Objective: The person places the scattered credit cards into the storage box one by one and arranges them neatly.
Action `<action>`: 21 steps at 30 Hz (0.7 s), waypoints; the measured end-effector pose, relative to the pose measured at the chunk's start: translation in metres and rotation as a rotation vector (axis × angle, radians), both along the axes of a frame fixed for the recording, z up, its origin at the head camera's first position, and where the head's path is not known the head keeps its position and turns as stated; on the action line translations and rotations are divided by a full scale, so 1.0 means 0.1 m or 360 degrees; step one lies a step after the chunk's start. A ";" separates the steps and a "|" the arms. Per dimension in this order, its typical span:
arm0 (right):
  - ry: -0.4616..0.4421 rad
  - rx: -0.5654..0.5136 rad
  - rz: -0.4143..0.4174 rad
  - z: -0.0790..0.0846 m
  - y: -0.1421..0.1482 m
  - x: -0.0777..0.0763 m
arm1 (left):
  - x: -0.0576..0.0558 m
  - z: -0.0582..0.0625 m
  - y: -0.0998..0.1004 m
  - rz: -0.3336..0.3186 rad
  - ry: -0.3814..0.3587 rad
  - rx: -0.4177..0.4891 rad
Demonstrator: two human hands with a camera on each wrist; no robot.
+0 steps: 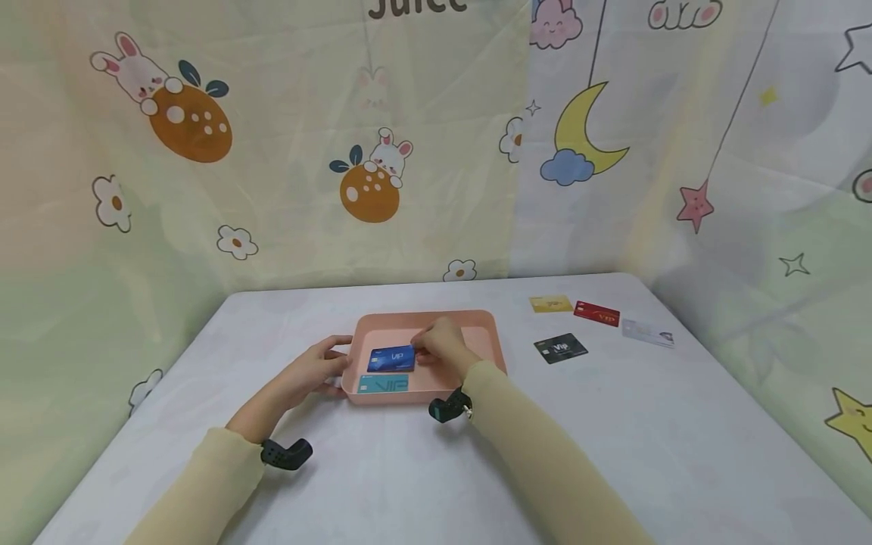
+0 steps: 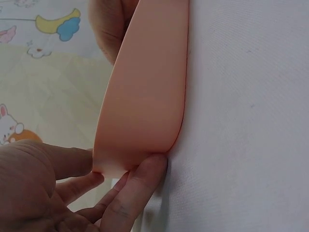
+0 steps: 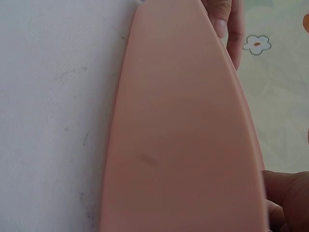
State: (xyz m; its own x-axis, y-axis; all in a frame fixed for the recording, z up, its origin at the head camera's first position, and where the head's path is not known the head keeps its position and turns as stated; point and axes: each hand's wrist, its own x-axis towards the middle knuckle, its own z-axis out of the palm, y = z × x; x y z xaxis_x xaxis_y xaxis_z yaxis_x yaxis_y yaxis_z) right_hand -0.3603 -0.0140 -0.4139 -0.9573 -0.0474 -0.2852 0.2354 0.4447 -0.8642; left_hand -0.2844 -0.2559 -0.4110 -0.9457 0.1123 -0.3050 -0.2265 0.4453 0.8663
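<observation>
A blue VIP card (image 1: 391, 359) lies in the pink tray (image 1: 422, 397), with its right end at the fingertips of my right hand (image 1: 444, 350). That hand reaches over the tray's front wall and pinches the card's edge. Just in front of it, a teal VIP card (image 1: 383, 384) lies flat in the tray. My left hand (image 1: 316, 372) rests against the tray's left side from outside. In the left wrist view, the fingers of this hand (image 2: 130, 198) touch the tray's corner near the tabletop. The right wrist view shows mostly the tray's outer wall (image 3: 178, 121).
To the right of the tray, a black VIP card (image 1: 561, 348), a yellow card (image 1: 551, 303), a red VIP card (image 1: 596, 313) and a clear whitish card (image 1: 648, 333) lie on the white table (image 1: 381, 477). A printed cloth (image 1: 436, 250) hangs behind the table.
</observation>
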 end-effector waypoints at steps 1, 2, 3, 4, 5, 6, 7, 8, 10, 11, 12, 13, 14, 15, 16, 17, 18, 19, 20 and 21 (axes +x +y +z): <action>-0.0007 -0.0002 0.0003 0.00 0.01 0.00 | 0.00 0.00 0.00 -0.0001 0.0000 0.0000; -0.0012 -0.0008 0.0004 0.01 0.02 0.00 | 0.00 0.00 0.00 0.0000 0.0001 -0.0001; -0.0016 -0.0014 0.0004 0.01 0.03 0.01 | 0.00 0.00 0.00 0.0001 0.0002 -0.0002; -0.0027 -0.0022 0.0001 0.02 0.04 0.00 | 0.01 0.00 0.00 0.0001 0.0002 -0.0003; -0.0035 -0.0025 -0.0001 0.02 0.06 0.00 | 0.01 0.00 0.01 0.0001 0.0003 -0.0003; -0.0042 -0.0024 -0.0004 0.02 0.07 0.00 | 0.01 0.00 0.01 0.0001 0.0003 -0.0003; -0.0051 -0.0028 -0.0012 0.03 0.08 0.00 | 0.01 0.00 0.01 0.0000 0.0003 -0.0005; -0.0057 -0.0029 -0.0019 0.03 0.09 0.00 | 0.01 0.00 0.01 0.0000 0.0003 -0.0006; -0.0066 -0.0025 -0.0024 0.04 0.12 0.00 | 0.01 0.00 0.01 -0.0001 0.0002 -0.0006; -0.0068 -0.0024 -0.0027 0.04 0.13 0.00 | 0.01 0.00 0.01 -0.0001 0.0002 -0.0006; -0.0066 -0.0023 -0.0028 0.04 0.14 0.00 | 0.01 0.00 0.01 -0.0002 0.0001 -0.0006; -0.0070 -0.0026 -0.0032 0.04 0.15 0.00 | 0.01 0.00 0.01 -0.0002 0.0002 -0.0005; -0.0073 -0.0027 -0.0035 0.04 0.16 0.00 | 0.01 0.00 0.01 -0.0002 0.0001 -0.0004; -0.0072 -0.0033 -0.0033 0.04 0.17 0.00 | 0.01 0.00 0.01 -0.0004 0.0002 -0.0003; -0.0069 -0.0037 -0.0032 0.04 0.18 0.00 | 0.01 0.00 0.01 -0.0005 0.0003 -0.0001; -0.0070 -0.0043 -0.0034 0.04 0.19 0.00 | 0.01 0.00 0.00 -0.0006 0.0004 0.0000; -0.0066 -0.0051 -0.0030 0.04 0.20 0.00 | 0.01 0.00 0.00 -0.0008 0.0005 0.0002; -0.0061 -0.0056 -0.0026 0.04 0.21 0.01 | 0.01 -0.01 0.00 -0.0009 0.0007 0.0005; -0.0053 -0.0059 -0.0017 0.05 0.22 0.02 | 0.01 -0.01 -0.01 -0.0011 0.0011 0.0004; -0.0046 -0.0068 -0.0008 0.06 0.22 0.02 | 0.01 0.00 -0.02 -0.0013 0.0016 0.0004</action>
State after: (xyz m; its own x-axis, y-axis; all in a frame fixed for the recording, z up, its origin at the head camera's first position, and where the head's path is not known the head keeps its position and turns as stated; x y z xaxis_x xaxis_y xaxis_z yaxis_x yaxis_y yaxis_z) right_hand -0.3579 0.0080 -0.4080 -0.9489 -0.0555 -0.3106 0.2628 0.4061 -0.8752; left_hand -0.2831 -0.2575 -0.4113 -0.9479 0.1206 -0.2949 -0.2140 0.4448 0.8697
